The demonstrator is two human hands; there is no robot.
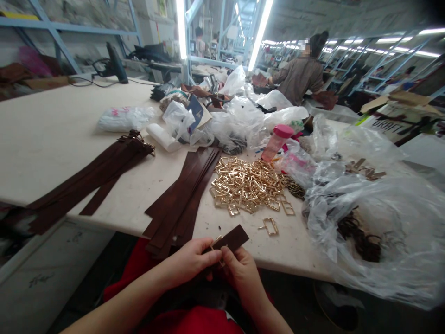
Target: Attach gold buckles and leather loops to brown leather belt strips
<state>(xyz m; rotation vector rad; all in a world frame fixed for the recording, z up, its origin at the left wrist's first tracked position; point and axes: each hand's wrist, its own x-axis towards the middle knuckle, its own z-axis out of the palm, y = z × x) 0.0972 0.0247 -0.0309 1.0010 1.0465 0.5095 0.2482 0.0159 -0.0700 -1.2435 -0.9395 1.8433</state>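
**Buckle going onto a strap end**

Head view: the left hand (pixel 193 262) and right hand (pixel 241 273) meet at the near edge of the pale desk (pixel 52 134), over a red-clad lap. Both are closed in a pinch on one dark brown leather strap (pixel 231 237). Its flat, square-cut end sticks up and to the right, past the fingertips and over the desk edge. A small gold metal buckle (pixel 217 241) sits on the strap, right where the two thumbs come together. It is partly hidden, so I cannot tell how far it is seated.

By my reading, the step in hand is fitting the buckle onto the strap end. The next move calls for a steady pinch from one hand while the other works the frame along the leather.

The strap looks matte, stiff and even in width.

Just beyond lies a fanned stack of brown leather straps (pixel 184 199), and to its right a heap of gold buckles (pixel 248 183), with one loose gold buckle (pixel 270 226) near the hands. A crumpled clear plastic bag (pixel 382 222) spreads across the right of the desk.
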